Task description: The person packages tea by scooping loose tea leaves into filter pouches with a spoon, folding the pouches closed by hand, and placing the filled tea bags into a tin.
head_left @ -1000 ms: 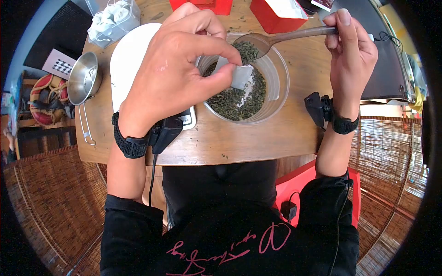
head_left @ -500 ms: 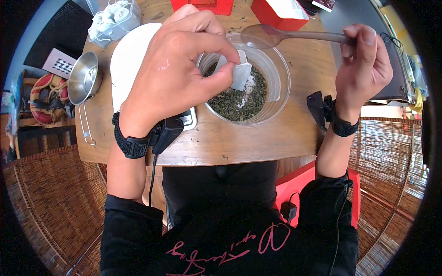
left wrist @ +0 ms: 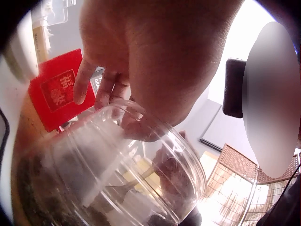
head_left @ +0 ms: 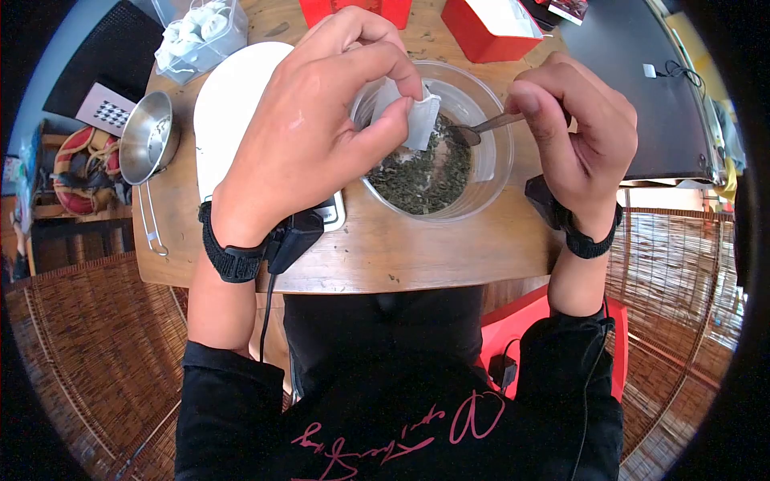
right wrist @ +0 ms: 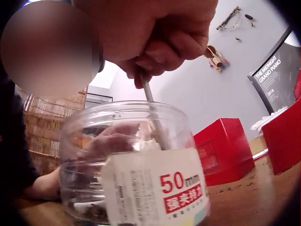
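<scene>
Between thumb and forefinger, my left hand (head_left: 309,120) pinches a small white tea bag (head_left: 423,122) over a clear plastic tub (head_left: 491,156). Dried green leaves (head_left: 421,188) with some white bits among them lie in the tub. My right hand (head_left: 581,132) grips a spoon (head_left: 496,122) by its handle, and the spoon's bowl dips inside the tub near the leaves. In the right wrist view the spoon handle (right wrist: 149,92) slants down past the rim, behind a printed label (right wrist: 181,183). The left hand covers part of the tub's left side.
A clear box (head_left: 188,64) of white bags stands at the back left. A metal pan (head_left: 148,140) with a wire handle sits at the left edge. Red boxes (head_left: 489,40) stand behind the tub. A white rounded object (head_left: 228,96) lies partly under my left arm.
The spoon held leaves beside the tea bag, then showed bare above the tub's rim; now its bowl is down inside the tub. The left hand has stayed nearly in place with the tea bag.
</scene>
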